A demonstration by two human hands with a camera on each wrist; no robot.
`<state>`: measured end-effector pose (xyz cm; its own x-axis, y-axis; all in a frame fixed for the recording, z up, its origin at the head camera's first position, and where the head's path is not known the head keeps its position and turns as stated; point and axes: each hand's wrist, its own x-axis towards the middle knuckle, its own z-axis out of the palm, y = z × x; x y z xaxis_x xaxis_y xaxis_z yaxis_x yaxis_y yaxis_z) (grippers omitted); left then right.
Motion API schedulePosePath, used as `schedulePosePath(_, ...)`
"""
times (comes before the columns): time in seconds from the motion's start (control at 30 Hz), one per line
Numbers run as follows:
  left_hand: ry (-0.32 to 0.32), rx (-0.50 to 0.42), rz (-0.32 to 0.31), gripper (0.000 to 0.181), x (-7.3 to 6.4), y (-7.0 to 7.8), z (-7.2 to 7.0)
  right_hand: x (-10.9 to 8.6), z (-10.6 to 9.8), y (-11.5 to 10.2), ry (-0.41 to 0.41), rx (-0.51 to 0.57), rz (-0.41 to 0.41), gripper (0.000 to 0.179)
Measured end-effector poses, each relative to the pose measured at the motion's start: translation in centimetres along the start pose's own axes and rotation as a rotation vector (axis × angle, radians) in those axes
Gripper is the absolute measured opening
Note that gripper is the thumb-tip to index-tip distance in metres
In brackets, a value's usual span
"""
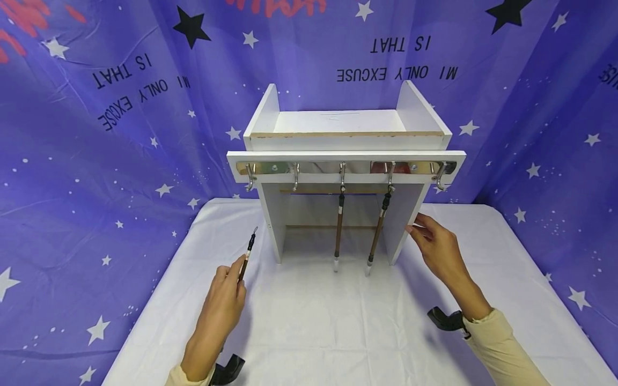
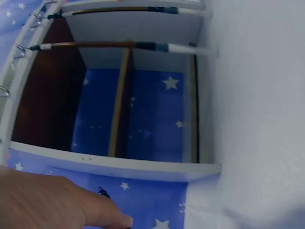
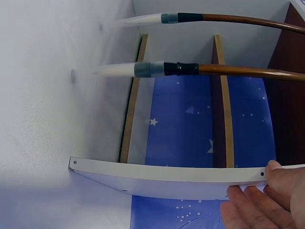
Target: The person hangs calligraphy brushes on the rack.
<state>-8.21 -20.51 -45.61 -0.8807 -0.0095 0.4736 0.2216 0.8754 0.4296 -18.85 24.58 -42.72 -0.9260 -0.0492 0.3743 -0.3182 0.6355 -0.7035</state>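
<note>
In the head view my left hand grips a brown-handled paintbrush, its hanging loop pointing up, left of a white shelf rack. In the left wrist view that hand hides nearly all of the brush. My right hand pinches the front edge of the rack's right side panel, thumb on one face and fingers on the other, as the right wrist view confirms. Two white-tipped brushes hang bristles down, one from the middle hook and one from the hook to its right: the middle brush and the right brush.
A metal hook strip runs across the rack's front board; its outer hooks and the second from the left bear nothing. The rack stands on a white-covered table. A purple-blue star-printed curtain surrounds the back and sides.
</note>
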Motion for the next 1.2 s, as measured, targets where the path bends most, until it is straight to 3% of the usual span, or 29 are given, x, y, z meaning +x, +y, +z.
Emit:
schedulePosePath(0.2,0.013,-0.014,-0.003,0.059,0.0,1.4,-1.1,0.0,0.0,0.0,-0.006,0.000,0.006,0.043)
schedulePosePath(0.43,0.087,-0.028,0.032,0.062,-0.1,3.0,-2.1,0.0,0.0,-0.2,-0.002,-0.002,0.005,0.042)
schedulePosePath(0.7,0.115,-0.046,0.023,0.063,-0.3,4.7,-3.0,0.0,0.0,-0.2,-0.002,-0.004,0.010,0.042)
schedulePosePath(1.2,0.252,-0.149,0.148,0.070,0.9,7.1,-2.9,0.0,-0.1,-0.1,0.006,-0.005,-0.005,0.041)
